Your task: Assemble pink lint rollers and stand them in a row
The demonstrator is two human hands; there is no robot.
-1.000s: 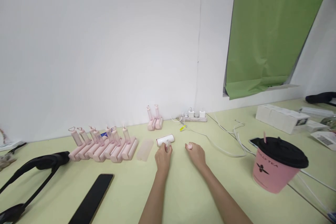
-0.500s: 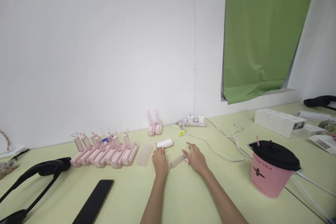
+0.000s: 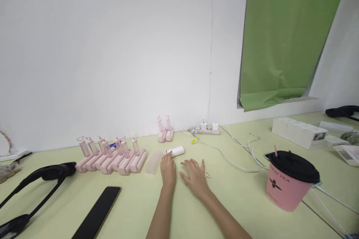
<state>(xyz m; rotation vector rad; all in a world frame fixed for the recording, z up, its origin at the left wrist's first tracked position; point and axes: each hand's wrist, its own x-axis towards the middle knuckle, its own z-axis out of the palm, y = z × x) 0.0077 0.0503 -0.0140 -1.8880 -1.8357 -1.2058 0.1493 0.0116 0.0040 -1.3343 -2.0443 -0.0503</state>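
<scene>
My left hand [image 3: 168,170] lies palm down on the table with its fingers stretched forward. One fingertip is at the near edge of a white cylinder [image 3: 176,151] with a red-edged end. My right hand [image 3: 195,177] is spread flat to the right of it, fingers apart. It covers most of a clear tube; a small pink loop [image 3: 208,174] shows beside the hand. To the left of my hands lies a flat translucent pink sheet [image 3: 154,162]. Further left, several pink blocks [image 3: 129,165] stand in a row, with loop-capped clear tubes [image 3: 135,146] upright among them.
Two more pink blocks with tubes [image 3: 166,135] stand by the wall. A phone [image 3: 97,213] and a black headset-like frame [image 3: 42,183] lie left. A power strip [image 3: 206,132] and white cables [image 3: 235,168] are behind. A pink lidded cup [image 3: 290,186] and white boxes [image 3: 298,132] are right.
My right hand has moved left and now covers the clear tube, which showed between my hands before. My left hand has shifted slightly forward and left.
</scene>
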